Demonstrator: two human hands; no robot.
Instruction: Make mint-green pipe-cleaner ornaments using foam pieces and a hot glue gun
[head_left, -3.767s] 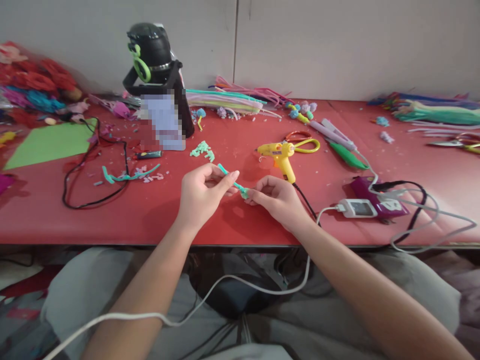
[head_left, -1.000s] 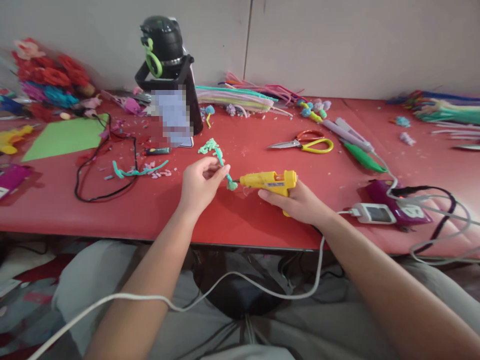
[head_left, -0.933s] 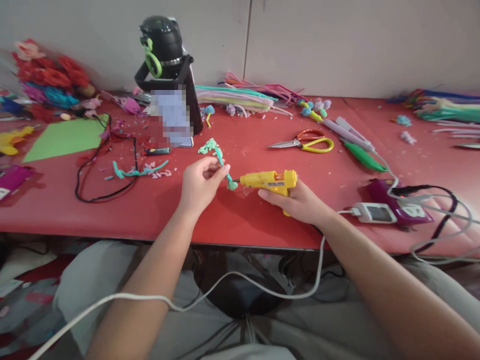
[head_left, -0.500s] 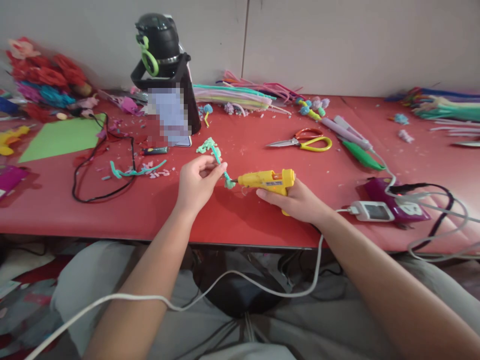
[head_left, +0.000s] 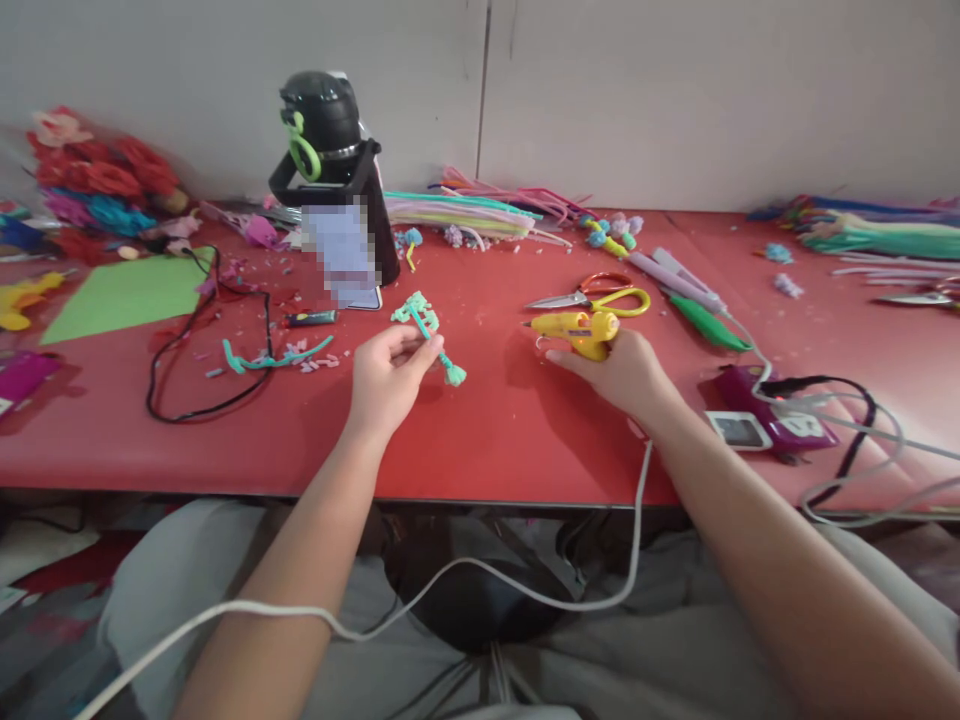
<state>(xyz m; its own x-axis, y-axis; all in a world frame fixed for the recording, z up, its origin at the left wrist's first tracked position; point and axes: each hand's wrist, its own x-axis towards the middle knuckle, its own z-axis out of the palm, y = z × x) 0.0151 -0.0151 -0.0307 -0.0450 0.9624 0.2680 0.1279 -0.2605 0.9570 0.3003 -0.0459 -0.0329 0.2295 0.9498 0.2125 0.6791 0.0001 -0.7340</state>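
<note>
Between the thumb and fingers of my left hand (head_left: 394, 378) is a green pipe-cleaner piece (head_left: 453, 373), with curly bits at its upper end and a small tuft at its lower end. My right hand (head_left: 626, 375) is wrapped round a yellow glue gun (head_left: 574, 326), whose nozzle points left, apart from the green piece. Scissors (head_left: 626, 302) with red and yellow handles lie just behind the glue gun. A loose teal pipe cleaner (head_left: 300, 353) rests on the red table (head_left: 465, 450) to the left, among pink scraps.
A black bottle (head_left: 384, 225) stands at the back behind a phone (head_left: 346, 260). Pipe-cleaner bundles (head_left: 480, 215) lie by the wall. A black cable (head_left: 154, 370) loops at left; a power bank (head_left: 799, 425) and white cords are at right. Green paper (head_left: 127, 290) lies at left.
My right hand has drawn the glue gun to the right, so its nozzle no longer meets the green piece. My left hand still holds that piece, its lower end now more exposed. The view has tilted slightly.
</note>
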